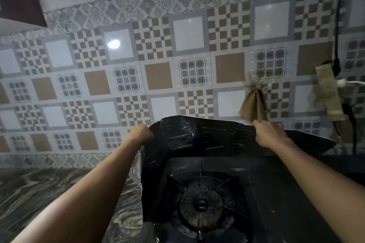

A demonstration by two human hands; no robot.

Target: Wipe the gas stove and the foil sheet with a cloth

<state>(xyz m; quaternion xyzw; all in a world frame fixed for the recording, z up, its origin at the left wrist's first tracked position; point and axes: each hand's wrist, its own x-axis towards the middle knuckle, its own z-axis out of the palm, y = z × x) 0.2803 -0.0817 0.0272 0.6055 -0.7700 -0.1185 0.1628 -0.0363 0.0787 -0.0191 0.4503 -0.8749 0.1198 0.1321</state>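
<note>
A dark, glossy foil sheet stands upright behind and to the left of the black gas stove. The stove's round burner lies at the bottom centre. My left hand grips the sheet's upper left edge, fingers curled over it. At the sheet's top edge on the right, my right hand pinches a tan cloth. The cloth sticks up from my fingers against the tiled wall.
A patterned tile wall rises right behind the sheet. A marbled counter spreads to the left of the stove. At the right, a black cable hangs down to taped patches on the wall.
</note>
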